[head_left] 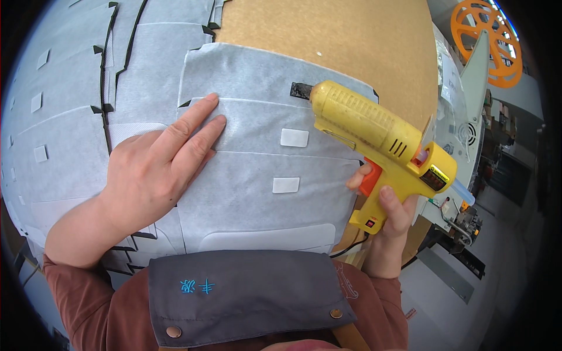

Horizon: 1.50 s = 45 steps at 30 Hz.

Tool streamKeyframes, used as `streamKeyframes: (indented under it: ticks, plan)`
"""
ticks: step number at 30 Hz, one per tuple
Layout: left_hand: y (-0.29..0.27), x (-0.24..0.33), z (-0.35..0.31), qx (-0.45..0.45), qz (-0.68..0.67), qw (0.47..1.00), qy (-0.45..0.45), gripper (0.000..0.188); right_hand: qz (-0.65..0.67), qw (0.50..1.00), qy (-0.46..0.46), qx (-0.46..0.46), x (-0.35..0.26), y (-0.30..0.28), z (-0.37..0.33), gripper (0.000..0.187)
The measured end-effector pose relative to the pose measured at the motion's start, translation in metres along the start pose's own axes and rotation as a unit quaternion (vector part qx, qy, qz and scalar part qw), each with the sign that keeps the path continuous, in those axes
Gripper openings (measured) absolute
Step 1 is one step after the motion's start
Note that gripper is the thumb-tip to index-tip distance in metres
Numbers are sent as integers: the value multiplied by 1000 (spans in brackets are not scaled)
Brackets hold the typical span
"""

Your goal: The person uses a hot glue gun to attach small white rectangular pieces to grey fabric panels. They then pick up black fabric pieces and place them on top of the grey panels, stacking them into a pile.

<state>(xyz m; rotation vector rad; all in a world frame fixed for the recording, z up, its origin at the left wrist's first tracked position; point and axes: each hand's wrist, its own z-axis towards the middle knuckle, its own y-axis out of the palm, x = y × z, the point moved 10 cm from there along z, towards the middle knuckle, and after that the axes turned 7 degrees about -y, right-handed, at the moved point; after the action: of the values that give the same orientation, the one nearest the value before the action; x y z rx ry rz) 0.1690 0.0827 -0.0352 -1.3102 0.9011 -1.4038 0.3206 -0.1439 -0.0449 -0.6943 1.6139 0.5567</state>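
A yellow hot glue gun [363,126] is gripped in my right hand [391,213], with fingers at its orange trigger. Its nozzle end reaches a small black patch [301,90] on a pale grey-white fabric panel [252,70]; the tip itself is hidden. A clear glue stick [462,191] sticks out of the gun's rear. My left hand [161,155] lies on the panels with its fingers stretched out, fingertips touching the fabric left of the patch. Two white rectangular pads [294,137] sit on the fabric below the nozzle.
More fabric panels with black edges [58,134] overlap at the left. A brown board [339,29] shows beyond them. At the far right stand an orange spoked reel [486,41] and a grey machine frame [474,76]. The gun's black cord [351,245] runs down near my body.
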Motion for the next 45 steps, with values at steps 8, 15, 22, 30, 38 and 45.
streamKeyframes:
  ticks: [8,15,22,30,38,45]
  plan:
    - [1,0,0,-1,3,1000,-1,47,22,1000,19,3,3,1,-8,54]
    - [0,0,1,5,1,1000,2,47,29,999,6,32,0,-4,-8,55]
    - [-1,0,1,0,-1,1000,1,48,14,999,20,31,3,-5,-4,55]
    - [-3,2,3,46,19,999,11,31,-34,995,21,88,7,-11,-16,67]
    - [-1,0,2,5,-5,1000,-1,49,34,997,10,68,4,-15,-12,56]
    - [-1,1,2,8,0,1000,1,49,27,998,-2,53,4,-14,-8,56]
